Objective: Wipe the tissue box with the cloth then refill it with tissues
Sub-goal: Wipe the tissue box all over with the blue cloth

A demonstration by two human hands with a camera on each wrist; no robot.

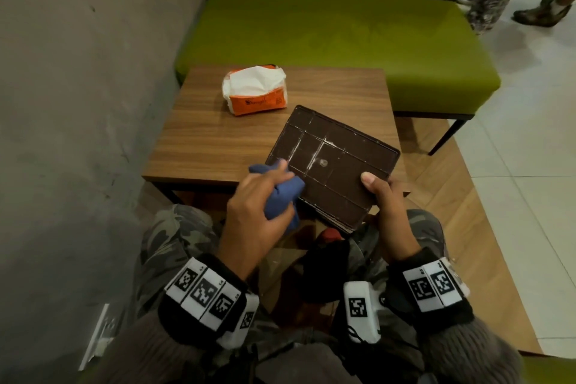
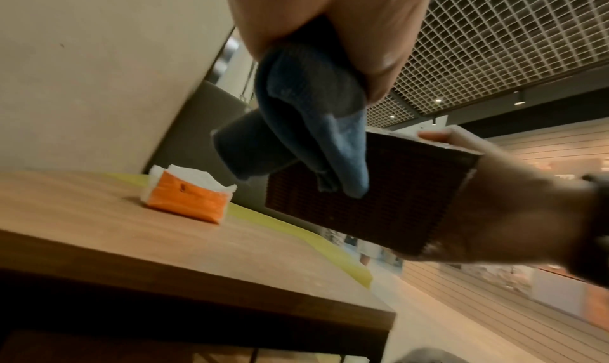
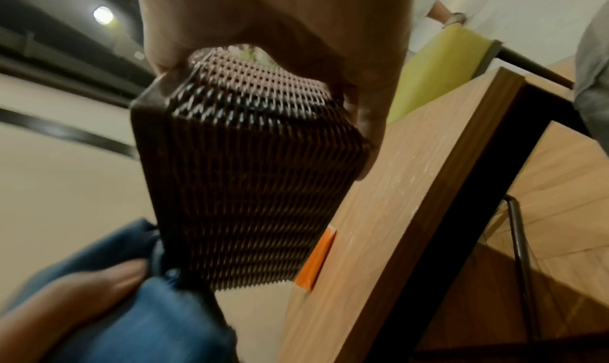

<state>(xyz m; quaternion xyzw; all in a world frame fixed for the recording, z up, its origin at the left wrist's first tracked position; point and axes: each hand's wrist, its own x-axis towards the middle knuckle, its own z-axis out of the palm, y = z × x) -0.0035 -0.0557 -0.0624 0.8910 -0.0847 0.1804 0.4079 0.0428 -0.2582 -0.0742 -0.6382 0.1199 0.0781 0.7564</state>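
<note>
left hand point(image 1: 261, 199) grips one cloth point(image 1: 285, 193); right hand point(image 1: 386, 199) grips one tissue box point(image 1: 339, 162) (underside up); one tissue pack point(image 1: 254, 90).

My right hand point(image 1: 389, 199) hides the tissue box's point(image 1: 333, 162) near corner; the tissue pack's point(image 1: 254, 90) lettering is too small to read.

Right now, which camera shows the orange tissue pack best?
The head view: the whole tissue pack lies on the table, white tissues showing at its open top. The left wrist view shows it side-on and blurred; the right wrist view shows only an orange sliver behind the tissue box.
</note>
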